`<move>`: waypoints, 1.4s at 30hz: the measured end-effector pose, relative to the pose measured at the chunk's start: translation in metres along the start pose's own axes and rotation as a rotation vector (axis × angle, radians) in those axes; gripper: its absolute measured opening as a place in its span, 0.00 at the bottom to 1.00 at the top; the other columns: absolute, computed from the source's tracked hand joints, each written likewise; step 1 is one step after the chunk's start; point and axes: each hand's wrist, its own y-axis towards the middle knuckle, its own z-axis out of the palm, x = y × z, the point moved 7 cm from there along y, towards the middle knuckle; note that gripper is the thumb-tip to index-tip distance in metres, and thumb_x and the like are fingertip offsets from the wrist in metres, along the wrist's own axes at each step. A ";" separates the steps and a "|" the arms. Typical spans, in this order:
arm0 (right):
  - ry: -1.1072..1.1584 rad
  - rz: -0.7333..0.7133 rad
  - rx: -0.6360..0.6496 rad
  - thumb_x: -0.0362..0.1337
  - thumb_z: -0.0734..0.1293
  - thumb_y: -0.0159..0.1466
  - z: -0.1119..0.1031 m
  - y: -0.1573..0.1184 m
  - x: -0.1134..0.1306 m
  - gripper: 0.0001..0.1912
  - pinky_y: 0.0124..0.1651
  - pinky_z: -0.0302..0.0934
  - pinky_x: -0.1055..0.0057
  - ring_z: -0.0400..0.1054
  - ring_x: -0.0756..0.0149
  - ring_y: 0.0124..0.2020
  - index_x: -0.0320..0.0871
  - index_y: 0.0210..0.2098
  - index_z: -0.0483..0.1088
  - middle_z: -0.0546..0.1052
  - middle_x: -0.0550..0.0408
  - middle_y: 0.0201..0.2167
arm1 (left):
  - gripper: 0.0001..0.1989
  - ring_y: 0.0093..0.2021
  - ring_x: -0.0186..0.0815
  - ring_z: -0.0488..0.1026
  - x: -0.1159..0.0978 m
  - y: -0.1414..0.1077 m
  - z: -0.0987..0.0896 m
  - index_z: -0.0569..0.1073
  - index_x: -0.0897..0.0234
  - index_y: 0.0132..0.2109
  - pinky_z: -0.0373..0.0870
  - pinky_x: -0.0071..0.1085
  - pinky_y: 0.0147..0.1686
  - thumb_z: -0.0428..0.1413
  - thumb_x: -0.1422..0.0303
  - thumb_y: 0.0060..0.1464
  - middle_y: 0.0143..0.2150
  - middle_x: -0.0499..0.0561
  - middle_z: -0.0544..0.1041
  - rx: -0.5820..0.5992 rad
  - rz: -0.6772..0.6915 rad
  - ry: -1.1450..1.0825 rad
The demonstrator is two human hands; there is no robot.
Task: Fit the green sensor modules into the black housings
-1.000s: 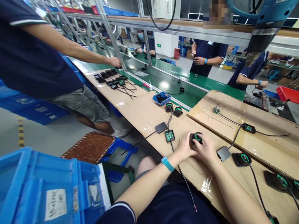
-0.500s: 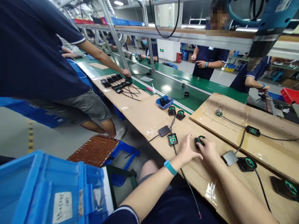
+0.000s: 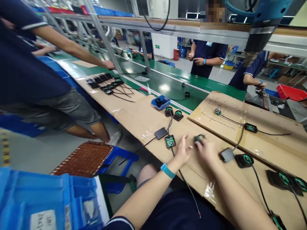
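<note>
My right hand [image 3: 206,149] has its thumb and fingers closed on a small black housing with a green ring [image 3: 199,139], which rests on the cardboard; the fingers are slightly blurred. To its left, my left hand [image 3: 182,152] is held open with nothing in it, fingers stretched out. Beside the left hand lies an open black box with a green circuit board [image 3: 170,141], its cable running toward my lap. A flat black cover [image 3: 161,133] lies just beyond that. Two more green-ringed black housings [image 3: 177,115] sit farther back, with grey cables by them.
A blue tray [image 3: 161,102] of black parts stands near the conveyor [image 3: 165,87]. On the right are a raised cardboard sheet [image 3: 201,111], a metal-looking box [image 3: 226,155] and several green-ringed housings [image 3: 244,160]. A power tool [image 3: 261,35] hangs overhead. A co-worker [image 3: 35,73] stands at left.
The whole view has shifted, so most things appear farther left. My left thumb has come closer to its fingers. The co-worker's hand at left has moved away from the row of black parts.
</note>
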 end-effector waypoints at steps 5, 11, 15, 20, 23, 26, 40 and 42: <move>0.001 0.015 0.198 0.39 0.65 0.68 0.017 -0.004 0.009 0.15 0.54 0.65 0.59 0.70 0.53 0.48 0.39 0.50 0.76 0.76 0.40 0.48 | 0.45 0.67 0.51 0.64 0.006 0.001 -0.001 0.54 0.66 0.68 0.60 0.51 0.66 0.39 0.36 0.59 0.65 0.71 0.64 -0.003 -0.021 0.014; 0.029 0.041 0.308 0.36 0.66 0.67 0.006 -0.004 0.017 0.12 0.52 0.64 0.65 0.71 0.58 0.47 0.41 0.48 0.75 0.78 0.45 0.45 | 0.44 0.64 0.52 0.67 0.010 -0.003 -0.002 0.60 0.68 0.66 0.62 0.53 0.64 0.35 0.36 0.60 0.62 0.70 0.67 0.067 0.019 0.088; -0.079 -0.031 0.398 0.35 0.67 0.65 -0.040 0.000 -0.016 0.16 0.56 0.60 0.65 0.69 0.61 0.52 0.45 0.53 0.72 0.77 0.50 0.49 | 0.38 0.66 0.54 0.63 0.001 0.002 0.002 0.59 0.65 0.68 0.60 0.57 0.65 0.44 0.41 0.63 0.65 0.67 0.65 0.085 0.076 0.228; -0.373 -0.002 0.593 0.24 0.69 0.55 -0.085 -0.026 -0.087 0.16 0.55 0.57 0.55 0.69 0.50 0.50 0.40 0.43 0.75 0.78 0.42 0.43 | 0.36 0.72 0.56 0.54 -0.024 0.008 0.025 0.56 0.56 0.70 0.61 0.58 0.65 0.58 0.55 0.60 0.73 0.64 0.51 0.270 0.162 0.411; -0.390 -0.032 0.640 0.22 0.71 0.51 -0.084 -0.036 -0.100 0.15 0.51 0.58 0.60 0.72 0.53 0.43 0.42 0.36 0.75 0.79 0.45 0.36 | 0.29 0.69 0.54 0.60 -0.030 0.016 0.035 0.61 0.55 0.68 0.64 0.57 0.64 0.55 0.62 0.62 0.70 0.62 0.58 0.336 0.223 0.449; -0.428 -0.052 0.615 0.21 0.71 0.52 -0.085 -0.032 -0.092 0.14 0.50 0.57 0.59 0.72 0.53 0.42 0.41 0.37 0.74 0.79 0.45 0.35 | 0.25 0.62 0.50 0.68 -0.027 0.024 0.036 0.62 0.56 0.67 0.68 0.54 0.61 0.52 0.66 0.64 0.61 0.60 0.70 0.373 0.259 0.462; -0.523 -0.017 0.489 0.20 0.63 0.55 -0.172 -0.183 -0.031 0.18 0.28 0.59 0.69 0.69 0.64 0.29 0.44 0.41 0.67 0.74 0.46 0.45 | 0.16 0.53 0.47 0.72 -0.040 0.020 0.069 0.69 0.61 0.57 0.72 0.49 0.56 0.54 0.65 0.63 0.52 0.58 0.73 0.386 0.359 0.411; -0.507 0.086 0.414 0.20 0.62 0.57 -0.158 -0.218 -0.047 0.16 0.32 0.64 0.69 0.71 0.63 0.33 0.44 0.40 0.67 0.73 0.45 0.49 | 0.17 0.54 0.47 0.71 -0.051 0.017 0.092 0.69 0.61 0.57 0.71 0.49 0.57 0.54 0.67 0.63 0.53 0.58 0.73 0.432 0.372 0.372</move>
